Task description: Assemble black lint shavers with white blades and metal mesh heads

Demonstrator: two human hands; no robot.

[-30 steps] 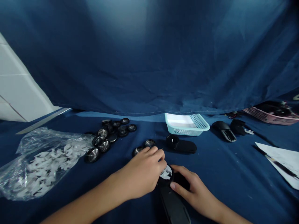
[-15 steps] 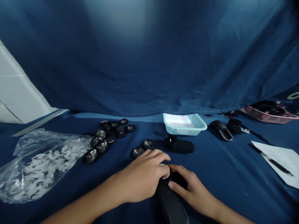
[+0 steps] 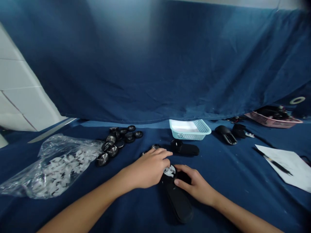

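Note:
A long black plastic body (image 3: 179,202) lies on the blue cloth in front of me, its round end away from me. A small white fan-shaped piece (image 3: 169,171) sits in that round end. My left hand (image 3: 148,168) is curled over the round end, fingertips pressed on the white piece. My right hand (image 3: 193,185) grips the black body just beside the round end, thumb on top.
A clear bag of white pieces (image 3: 52,166) lies at the left. Several black round caps (image 3: 116,142) are heaped behind it. A second black body (image 3: 185,149), a light-blue basket (image 3: 189,129), a pink basket (image 3: 273,119), and paper with a pen (image 3: 284,163) lie beyond and right.
The head has lifted, so everything sits lower and smaller in the view. My left fingers shifted slightly on the white piece; both hands stay on the black body.

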